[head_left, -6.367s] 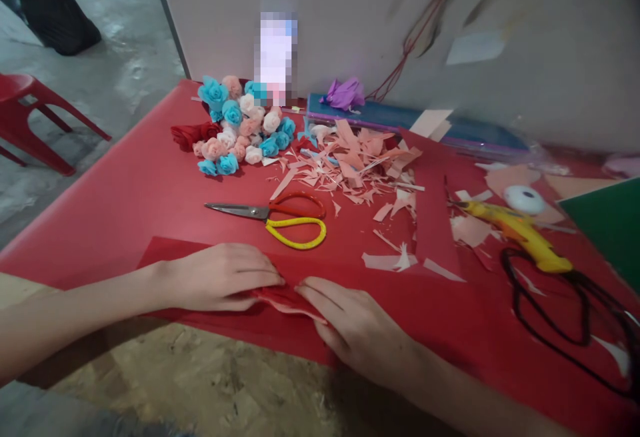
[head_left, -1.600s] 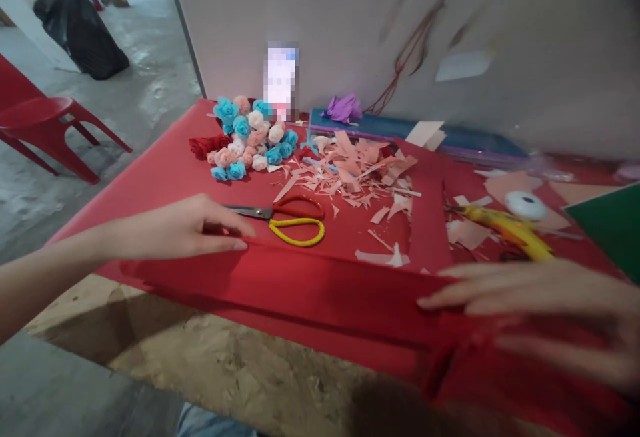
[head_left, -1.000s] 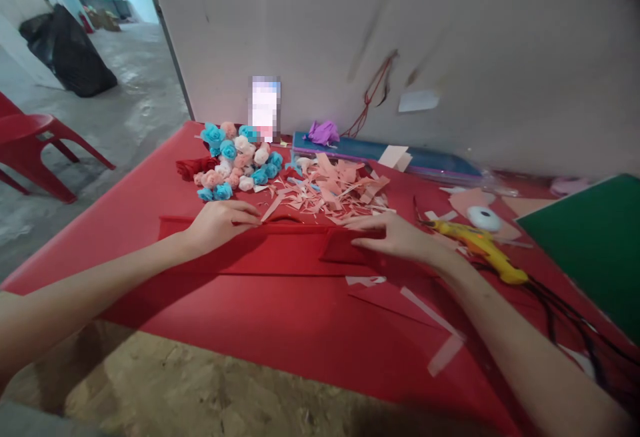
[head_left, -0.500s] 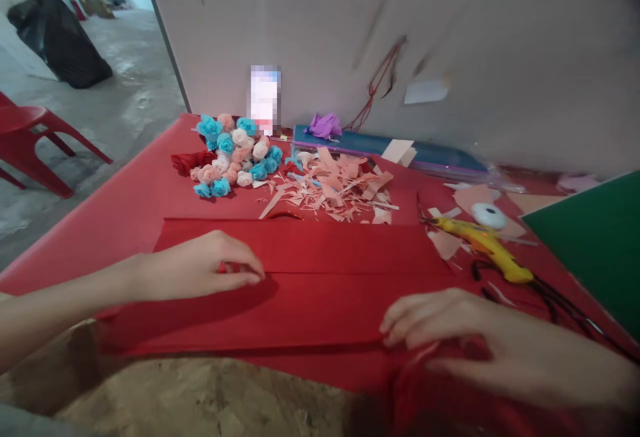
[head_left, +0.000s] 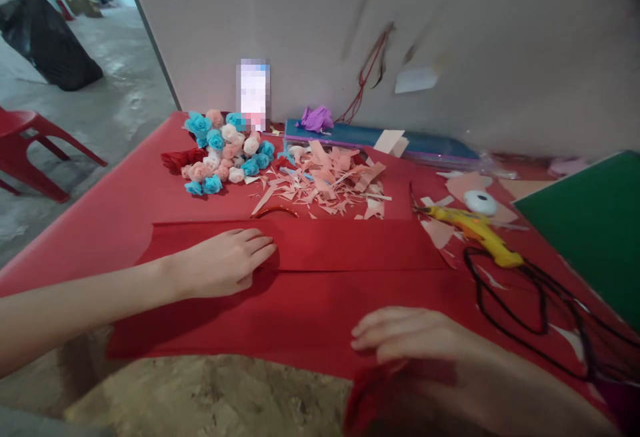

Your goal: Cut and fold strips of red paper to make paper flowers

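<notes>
A large red sheet [head_left: 320, 297], with a folded strip along its far side, lies across the front of the red table. My left hand [head_left: 235, 260] rests palm down on the left part of the fold, fingers lying flat over its edge. Lower right, my right hand [head_left: 410, 340] is over the near edge of the sheet, with its fingers stretched out. Red crumpled material [head_left: 367, 390] hangs just below that hand, blurred; whether the hidden thumb touches it cannot be made out.
Paper flowers [head_left: 227, 150] and pink paper scraps [head_left: 335, 177] lie behind the sheet. A yellow glue gun [head_left: 477, 230] with a looped black cord, a white round object [head_left: 480, 203] and a green board [head_left: 590, 230] are on the right. A red chair [head_left: 37, 137] stands left.
My left hand has moved slightly right and flattened onto the fold. My right hand has shifted left, away from the black cord, and the red material below it moved too. The view has shifted slightly.
</notes>
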`<state>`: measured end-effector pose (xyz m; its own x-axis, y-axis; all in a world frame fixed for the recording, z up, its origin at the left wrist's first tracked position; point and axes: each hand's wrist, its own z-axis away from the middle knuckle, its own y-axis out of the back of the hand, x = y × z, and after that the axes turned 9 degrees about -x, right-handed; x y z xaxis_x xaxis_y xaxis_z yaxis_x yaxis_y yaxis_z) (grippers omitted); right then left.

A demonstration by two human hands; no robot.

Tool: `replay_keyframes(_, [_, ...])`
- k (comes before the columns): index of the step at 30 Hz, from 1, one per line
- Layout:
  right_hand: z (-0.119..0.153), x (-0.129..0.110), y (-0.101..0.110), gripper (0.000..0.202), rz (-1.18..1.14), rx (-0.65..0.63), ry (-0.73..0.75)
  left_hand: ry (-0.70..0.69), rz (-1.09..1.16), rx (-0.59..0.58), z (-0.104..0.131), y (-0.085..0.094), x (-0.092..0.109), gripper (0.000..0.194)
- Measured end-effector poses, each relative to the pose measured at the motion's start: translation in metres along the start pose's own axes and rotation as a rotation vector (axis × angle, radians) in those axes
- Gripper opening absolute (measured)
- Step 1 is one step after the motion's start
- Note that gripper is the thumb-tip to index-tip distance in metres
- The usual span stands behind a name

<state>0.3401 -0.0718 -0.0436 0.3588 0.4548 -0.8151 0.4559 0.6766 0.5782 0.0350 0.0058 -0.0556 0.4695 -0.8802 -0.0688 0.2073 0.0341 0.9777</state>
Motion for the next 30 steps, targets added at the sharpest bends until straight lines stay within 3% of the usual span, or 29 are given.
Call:
replay_keyframes(5, [-0.026,0.003,-0.009,0.015,0.139,0.02,-0.124,0.005,-0.096,-0.049,-0.007,0.0,0.008,0.04])
replay_keyframes(8, [-0.038,-0.003,-0.009,0.015,0.183,-0.028,-0.174,0.044,0.009,-0.103,-0.011,0.014,0.004,0.034])
replay_keyframes(15, [-0.04,-0.011,-0.002,0.019,0.232,-0.21,-0.21,0.179,0.515,-0.118,-0.024,0.07,-0.048,0.026])
replay_keyframes(17, [-0.038,-0.011,0.001,0.017,0.241,-0.251,-0.205,0.229,0.558,-0.128,-0.03,0.077,-0.064,0.025])
replay_keyframes(20, [-0.034,-0.011,0.002,0.018,0.251,-0.257,-0.134,0.283,0.575,-0.152,-0.038,0.075,-0.08,0.027])
replay_keyframes(22, [-0.032,-0.011,0.001,0.021,0.229,-0.195,-0.064,0.292,0.559,-0.152,-0.043,0.066,-0.087,0.026])
replay_keyframes(25, [-0.039,-0.013,-0.004,0.02,0.238,0.015,-0.012,0.285,0.543,-0.15,-0.048,0.049,-0.095,0.025])
replay_keyframes(30, [-0.076,-0.007,-0.009,0.025,0.648,0.471,0.065,0.277,0.553,-0.145,-0.054,0.032,-0.103,0.026])
